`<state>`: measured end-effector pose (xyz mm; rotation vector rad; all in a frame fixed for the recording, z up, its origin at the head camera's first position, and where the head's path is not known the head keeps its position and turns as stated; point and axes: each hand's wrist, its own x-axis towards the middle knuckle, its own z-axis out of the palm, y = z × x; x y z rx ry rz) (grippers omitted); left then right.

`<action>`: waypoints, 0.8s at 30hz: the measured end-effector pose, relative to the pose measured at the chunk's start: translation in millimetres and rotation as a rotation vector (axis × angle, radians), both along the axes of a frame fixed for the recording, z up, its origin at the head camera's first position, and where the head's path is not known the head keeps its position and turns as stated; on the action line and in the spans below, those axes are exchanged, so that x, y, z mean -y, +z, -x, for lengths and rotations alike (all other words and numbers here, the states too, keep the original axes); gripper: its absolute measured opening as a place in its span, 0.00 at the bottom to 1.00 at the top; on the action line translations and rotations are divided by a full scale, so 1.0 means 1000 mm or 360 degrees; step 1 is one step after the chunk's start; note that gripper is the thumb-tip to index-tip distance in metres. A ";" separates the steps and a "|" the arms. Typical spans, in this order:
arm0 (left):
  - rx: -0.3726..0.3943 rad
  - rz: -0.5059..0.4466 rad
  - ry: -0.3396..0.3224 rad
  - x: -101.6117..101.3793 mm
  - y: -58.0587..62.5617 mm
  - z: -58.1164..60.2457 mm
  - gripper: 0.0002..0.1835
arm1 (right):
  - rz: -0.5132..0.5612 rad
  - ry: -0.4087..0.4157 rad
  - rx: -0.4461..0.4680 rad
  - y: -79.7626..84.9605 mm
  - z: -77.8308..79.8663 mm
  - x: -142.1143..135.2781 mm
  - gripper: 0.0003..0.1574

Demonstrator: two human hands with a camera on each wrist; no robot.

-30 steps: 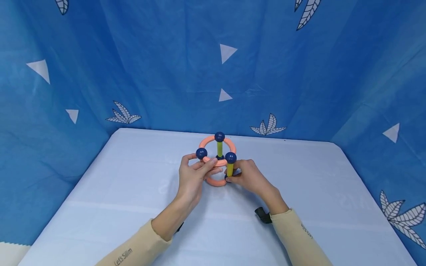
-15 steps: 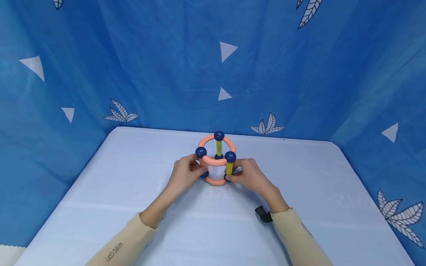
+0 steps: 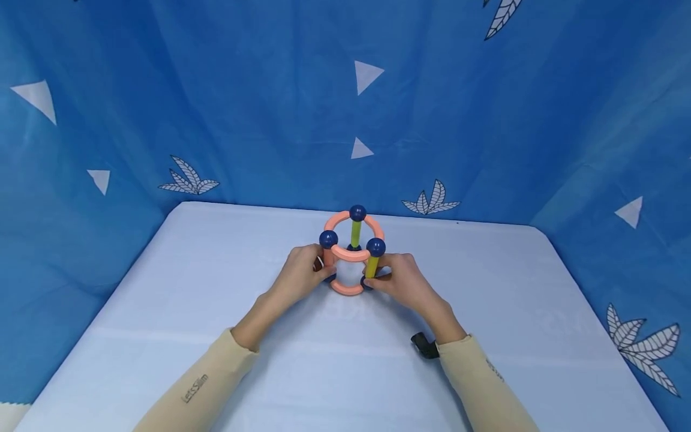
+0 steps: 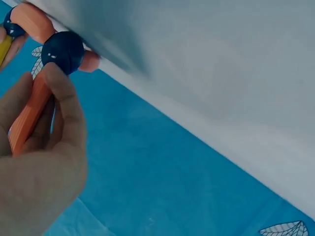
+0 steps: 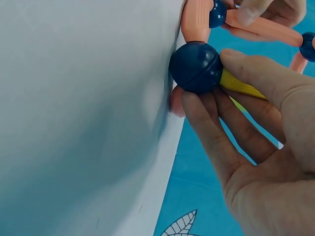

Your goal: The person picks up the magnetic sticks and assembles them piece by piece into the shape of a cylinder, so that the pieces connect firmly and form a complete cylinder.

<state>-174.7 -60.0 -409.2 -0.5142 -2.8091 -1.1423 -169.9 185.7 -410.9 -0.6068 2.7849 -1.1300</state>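
A toy frame of rods and blue balls stands on the white table. Curved orange rods form its upper ring [image 3: 349, 255] and lower ring [image 3: 346, 289]. A green rod [image 3: 355, 234] stands upright at the back. My left hand [image 3: 297, 273] pinches an upright orange rod [image 4: 32, 110], its thumb touching the lower blue ball [image 4: 64, 49]. Across from it, my right hand [image 3: 405, 279] holds a yellow rod [image 5: 241, 86] close to another lower blue ball [image 5: 196, 67]. In the head view the yellow rod leans slightly right at its top. Fingers partly hide both rods.
The white table [image 3: 335, 366] ends at a blue patterned curtain [image 3: 281, 120] behind and at both sides. A black object [image 3: 424, 345] sits beside my right wrist.
My left hand has gone from the upper ring down to the left upright orange rod. The right hand keeps hold of the yellow rod. The frame's top now leans slightly to the right.
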 end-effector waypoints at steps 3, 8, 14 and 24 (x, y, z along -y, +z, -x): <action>-0.0013 -0.0029 0.0017 -0.005 -0.004 0.001 0.07 | -0.0001 -0.0059 -0.0011 -0.001 0.000 -0.002 0.11; -0.0035 -0.0030 0.0058 -0.018 -0.009 0.006 0.07 | -0.0016 -0.0221 -0.0058 -0.005 0.000 -0.008 0.15; -0.0036 -0.0026 0.0026 -0.022 -0.006 0.013 0.07 | -0.0009 -0.0312 -0.0124 -0.008 0.003 -0.017 0.17; -0.0108 0.0148 0.0196 0.046 -0.001 0.018 0.13 | -0.0162 -0.0419 -0.0051 0.006 -0.008 -0.066 0.36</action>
